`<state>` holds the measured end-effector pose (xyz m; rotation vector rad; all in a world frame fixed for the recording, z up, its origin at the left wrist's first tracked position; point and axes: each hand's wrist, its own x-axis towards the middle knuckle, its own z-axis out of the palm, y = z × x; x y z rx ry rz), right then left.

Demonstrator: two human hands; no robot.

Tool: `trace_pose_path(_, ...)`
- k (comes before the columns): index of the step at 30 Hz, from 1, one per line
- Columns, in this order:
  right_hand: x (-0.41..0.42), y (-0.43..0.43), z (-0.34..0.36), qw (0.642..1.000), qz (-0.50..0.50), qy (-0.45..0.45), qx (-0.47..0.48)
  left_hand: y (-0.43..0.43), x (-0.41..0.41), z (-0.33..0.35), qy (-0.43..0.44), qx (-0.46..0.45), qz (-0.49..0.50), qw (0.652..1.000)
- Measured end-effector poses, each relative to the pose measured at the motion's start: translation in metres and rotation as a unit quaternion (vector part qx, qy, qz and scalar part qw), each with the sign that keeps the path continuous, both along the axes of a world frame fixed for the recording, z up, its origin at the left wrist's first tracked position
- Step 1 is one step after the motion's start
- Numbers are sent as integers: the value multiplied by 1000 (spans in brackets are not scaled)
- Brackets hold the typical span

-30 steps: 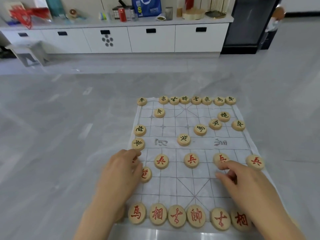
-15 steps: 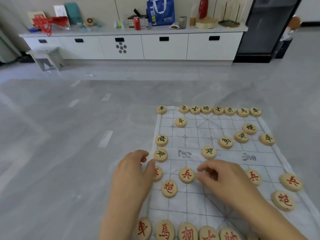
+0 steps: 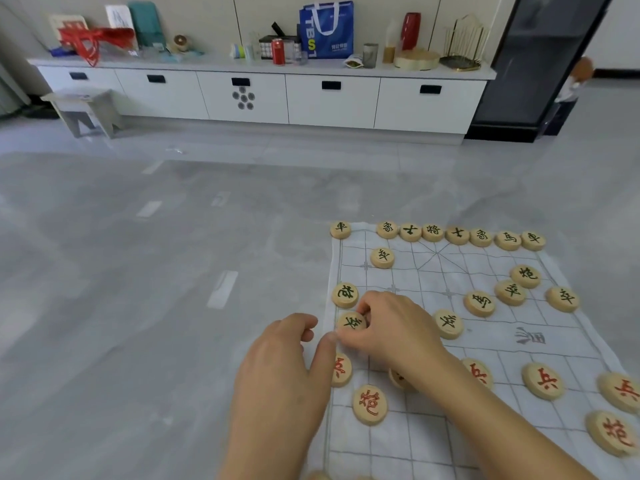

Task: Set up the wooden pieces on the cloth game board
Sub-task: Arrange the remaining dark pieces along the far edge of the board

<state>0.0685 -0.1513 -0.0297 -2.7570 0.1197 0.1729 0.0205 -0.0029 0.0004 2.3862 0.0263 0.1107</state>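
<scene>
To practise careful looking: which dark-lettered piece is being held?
The nearer of two on the board's left edge: that piece is pinched by the right hand; the others lie untouched.

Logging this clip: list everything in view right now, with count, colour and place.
cloth game board: one, white with grey grid, on the floor, lower right.
dark-lettered wooden pieces: sixteen, pale wood, board's far half; eight line its far edge.
red-lettered wooden pieces: seven plainly seen, pale wood, near half.
cabinet: one, white, along the far wall.
blue bag: one, on the cabinet.
red can: one, on the cabinet.
stool: one, grey, by the cabinet's left end.
left hand: fingers curled, holding nothing visible, at the board's left edge.
right hand: fingers pinch a dark-lettered piece at the left edge.
</scene>
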Motion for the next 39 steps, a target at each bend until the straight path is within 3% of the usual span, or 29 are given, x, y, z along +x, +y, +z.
trace_pose_path(8,0,-34,3,999,-20,-32,13,-3,-2,0,27,6,-40,999)
trace_pose_path(14,12,-78,2,994,-97,-42,21,-2,-2,1,32,14,-52,998)
trace_pose_path(23,25,-75,0,997,-39,-53,38,-1,-2,2,53,32,-74,995)
trace_pose_path(34,29,-70,-4,998,34,-42,-43,-2,-3,4,63,28,-82,994)
trace_pose_path(39,28,-39,-2,996,50,-75,-1,-2,-4,3,75,31,-84,993)
